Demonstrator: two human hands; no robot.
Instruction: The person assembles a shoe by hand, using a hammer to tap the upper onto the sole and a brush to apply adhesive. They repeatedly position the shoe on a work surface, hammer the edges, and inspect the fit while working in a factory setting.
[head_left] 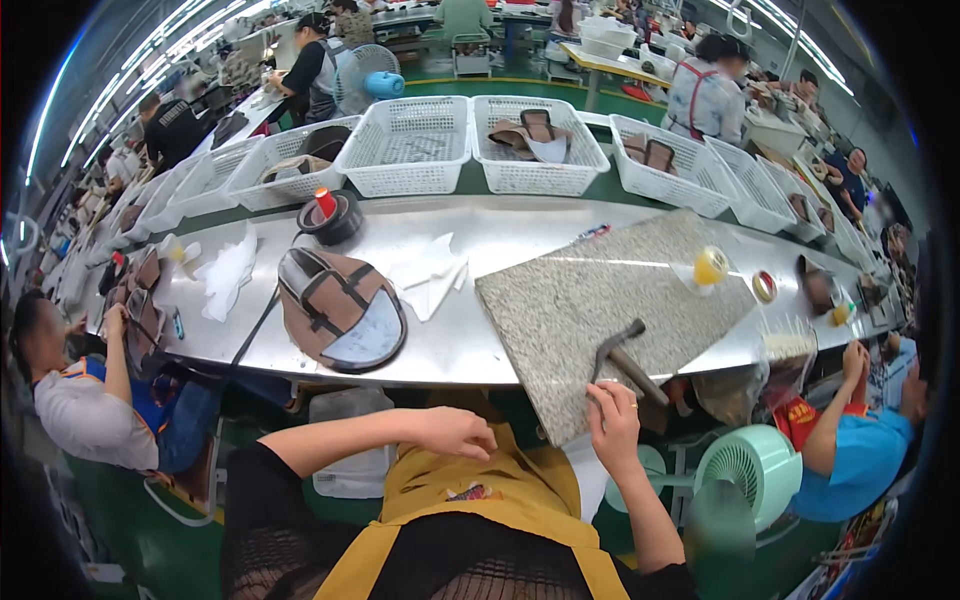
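Observation:
My left hand (pixel 455 432) is held over the yellow apron (pixel 480 490) on my lap, its fingers curled loosely together; nothing shows in it. My right hand (pixel 612 420), with a ring on one finger, is raised at the near edge of a speckled stone slab (pixel 590 290). Its fingers are slightly apart, the tips close to the near end of a hammer's curved dark head; I cannot tell whether they touch. The hammer (pixel 638 375) lies on the slab, its handle slanting toward the edge. Left of the slab rests a brown bag-like piece (pixel 335 300) with black straps and a pale rounded end.
White baskets (pixel 405 150) line the table's far side, some with brown pieces. On the metal table (pixel 530 215) are a black ring-shaped holder (pixel 342 222), white crumpled sheets (pixel 430 275), a yellow-filled container (pixel 710 268) and a tape roll (pixel 764 287). Co-workers sit at both sides; a green fan (pixel 750 470) stands right.

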